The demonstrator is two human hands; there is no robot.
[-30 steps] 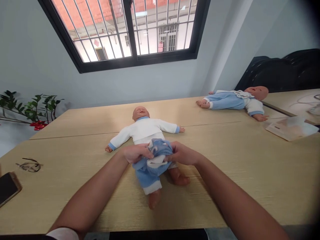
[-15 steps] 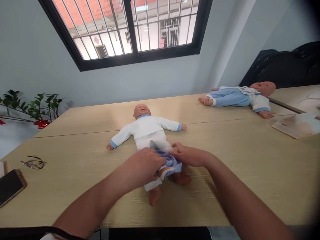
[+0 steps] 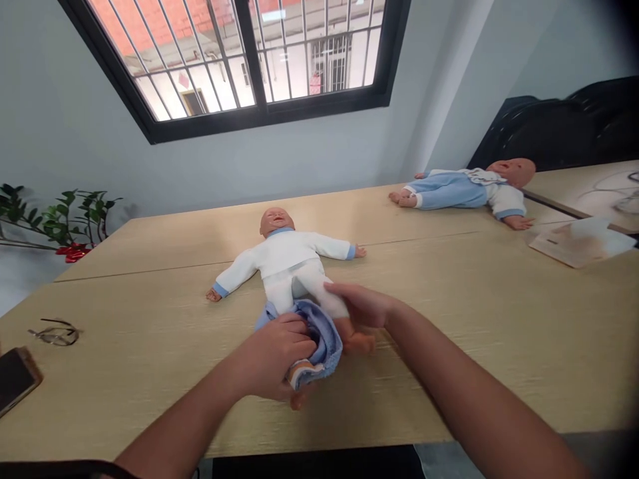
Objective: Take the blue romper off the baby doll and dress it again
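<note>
A baby doll (image 3: 282,256) in a white top and white bottoms with blue cuffs and collar lies on its back, head away from me. My left hand (image 3: 277,352) is closed on bunched blue doll trousers (image 3: 327,336), which surround the lower part of the doll's leg on the left; a foot pokes out below. An orange and white band shows at the fabric's edge. Against the doll's other leg (image 3: 332,303) is my right hand (image 3: 362,303), its upper digit lying over the thigh and its remaining fingers hidden behind the leg. That leg's bare foot shows outside the trousers.
A second doll (image 3: 454,189) in blue trousers lies at the back right of the table (image 3: 449,279). Near it is a plastic-covered packet (image 3: 579,243). Glasses (image 3: 57,332) and a phone (image 3: 17,379) are at left, with a plant (image 3: 74,216) beyond.
The blue trousers have come off the foot on the right and now hang around the left leg, spread wider. My right hand has moved from the cloth onto the thigh.
</note>
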